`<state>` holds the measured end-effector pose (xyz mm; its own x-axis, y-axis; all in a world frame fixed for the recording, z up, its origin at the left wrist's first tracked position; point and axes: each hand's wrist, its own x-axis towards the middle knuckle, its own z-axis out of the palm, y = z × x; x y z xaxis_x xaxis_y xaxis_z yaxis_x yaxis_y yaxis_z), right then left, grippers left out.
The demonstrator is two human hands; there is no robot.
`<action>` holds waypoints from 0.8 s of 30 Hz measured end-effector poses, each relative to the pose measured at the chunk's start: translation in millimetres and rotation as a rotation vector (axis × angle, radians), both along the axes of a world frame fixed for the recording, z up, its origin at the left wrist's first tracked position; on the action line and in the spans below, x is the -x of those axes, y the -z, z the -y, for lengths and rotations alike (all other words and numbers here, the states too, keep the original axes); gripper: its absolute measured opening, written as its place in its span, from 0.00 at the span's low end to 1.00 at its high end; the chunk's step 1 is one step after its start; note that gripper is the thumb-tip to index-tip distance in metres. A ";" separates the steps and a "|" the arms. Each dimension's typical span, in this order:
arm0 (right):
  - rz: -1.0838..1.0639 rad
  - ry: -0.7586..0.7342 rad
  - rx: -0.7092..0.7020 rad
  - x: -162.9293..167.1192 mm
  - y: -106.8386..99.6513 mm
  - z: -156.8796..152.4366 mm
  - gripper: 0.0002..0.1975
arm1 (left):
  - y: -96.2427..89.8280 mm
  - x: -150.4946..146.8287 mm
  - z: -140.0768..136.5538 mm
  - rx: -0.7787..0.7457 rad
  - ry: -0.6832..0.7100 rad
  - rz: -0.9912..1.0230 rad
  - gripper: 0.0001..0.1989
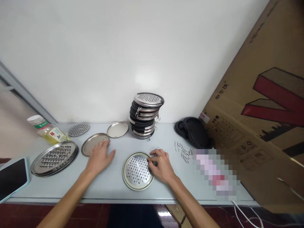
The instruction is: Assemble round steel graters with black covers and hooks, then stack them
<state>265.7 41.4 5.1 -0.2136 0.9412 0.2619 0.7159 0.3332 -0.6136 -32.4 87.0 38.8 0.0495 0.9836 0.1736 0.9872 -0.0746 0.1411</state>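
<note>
My left hand [100, 155] is open, thumb spread from the fingers. Its fingertips lie over the right edge of a plain round metal lid [91, 144]; whether they press on it I cannot tell. My right hand [161, 165] has its fingers curled, with thumb and forefinger at the right rim of a round metal grater disc [138, 171] lying flat on the table. A dark patch shows between that thumb and forefinger, too small to make out. Behind the left hand lies another plain metal lid [117, 129].
A leaning stack of black-rimmed graters [144, 118] stands near the wall. Grater discs [57, 158], a bottle [53, 133] and a phone [14, 177] are at left. Metal clips [185, 155], black round parts [197, 131] and a large cardboard box [256, 126] sit at right.
</note>
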 end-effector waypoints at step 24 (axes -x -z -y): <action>-0.090 0.041 -0.018 -1.7 4.8 2.6 0.19 | -61.5 20.4 65.1 -0.366 0.368 0.202 0.10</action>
<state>267.3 38.8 0.3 -0.1492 0.9437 0.2953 0.6713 0.3160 -0.6705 -52.8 21.9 100.3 0.3089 0.7811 0.5427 0.8425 -0.4895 0.2250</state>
